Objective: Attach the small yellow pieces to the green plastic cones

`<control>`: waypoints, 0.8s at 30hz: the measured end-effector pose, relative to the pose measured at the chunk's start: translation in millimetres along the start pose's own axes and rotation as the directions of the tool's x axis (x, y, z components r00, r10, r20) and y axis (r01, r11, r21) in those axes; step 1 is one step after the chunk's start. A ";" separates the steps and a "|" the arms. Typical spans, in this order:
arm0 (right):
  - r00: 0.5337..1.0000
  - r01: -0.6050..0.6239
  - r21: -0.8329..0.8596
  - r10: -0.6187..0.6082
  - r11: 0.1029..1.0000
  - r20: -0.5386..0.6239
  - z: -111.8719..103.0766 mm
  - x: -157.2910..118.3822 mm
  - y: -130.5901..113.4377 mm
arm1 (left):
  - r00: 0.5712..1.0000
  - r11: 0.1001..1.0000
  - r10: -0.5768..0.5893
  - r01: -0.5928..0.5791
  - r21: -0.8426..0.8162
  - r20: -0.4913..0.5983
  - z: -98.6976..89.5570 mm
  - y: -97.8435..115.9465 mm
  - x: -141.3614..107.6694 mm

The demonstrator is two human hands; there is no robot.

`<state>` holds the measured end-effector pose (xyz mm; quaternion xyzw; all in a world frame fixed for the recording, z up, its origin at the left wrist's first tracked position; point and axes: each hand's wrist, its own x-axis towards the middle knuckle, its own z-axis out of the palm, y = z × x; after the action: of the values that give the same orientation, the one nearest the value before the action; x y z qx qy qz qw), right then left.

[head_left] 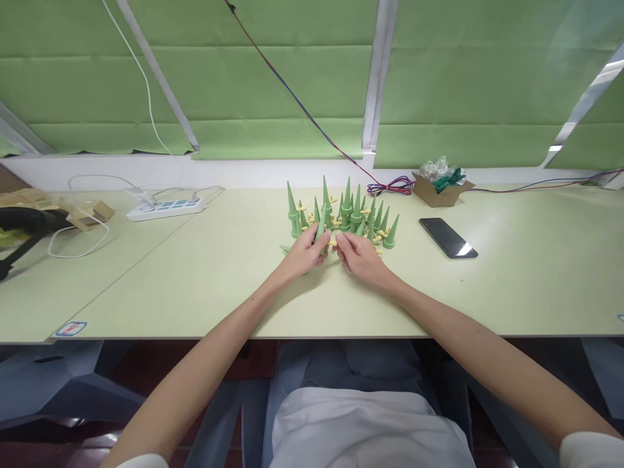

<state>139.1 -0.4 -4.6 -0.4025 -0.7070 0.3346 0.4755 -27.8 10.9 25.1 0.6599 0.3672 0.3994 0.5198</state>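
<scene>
My left hand (308, 252) is closed around a green plastic watering spike (320, 224), its tip pointing up and away from me. My right hand (357, 254) pinches a small yellow valve piece (333, 242) that sits between the two hands, at the side of the held spike. Whether the piece is fully seated in the spike cannot be made out. Just beyond my hands stands a cluster of similar green spikes (346, 211), most of them upright, several with yellow pieces on their sides. Part of the cluster is hidden behind my fingers.
A black phone (448, 238) lies right of the spikes. Behind it are a small cardboard box (437, 192) holding clear and green plastic, and a coiled red-blue cable (390, 186). A white power strip (166, 208) and cardboard pieces (91, 213) lie at the left.
</scene>
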 end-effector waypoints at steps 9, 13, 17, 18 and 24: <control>0.999 -0.006 0.061 0.003 0.998 0.052 -2.0 -1.6 0.7 | 0.998 0.999 -0.039 0.038 -0.014 -0.043 -1.6 -1.5 1.5; 0.997 0.041 -0.013 -0.040 0.999 0.073 -3.8 -2.2 -2.9 | 0.999 1.000 -0.029 0.029 0.012 -0.016 0.9 1.7 -1.2; 0.994 0.079 -0.085 -0.072 0.993 0.079 -4.6 -2.5 -6.0 | 1.000 1.000 0.010 -0.011 0.028 0.019 0.8 1.9 -2.1; 0.994 0.083 -0.097 -0.076 0.992 0.076 -4.6 -2.4 -6.2 | 1.000 0.999 0.019 -0.020 0.036 0.024 0.6 1.4 -2.1; 0.996 0.062 -0.133 -0.052 0.989 0.074 -3.3 -1.7 -1.6 | 0.998 0.996 0.038 -0.041 0.077 0.040 0.1 -0.6 -1.7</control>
<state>142.2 -2.3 -2.8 -0.4017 -0.7555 0.2860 0.4314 -28.5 9.5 24.2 0.6943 0.3592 0.3823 0.4927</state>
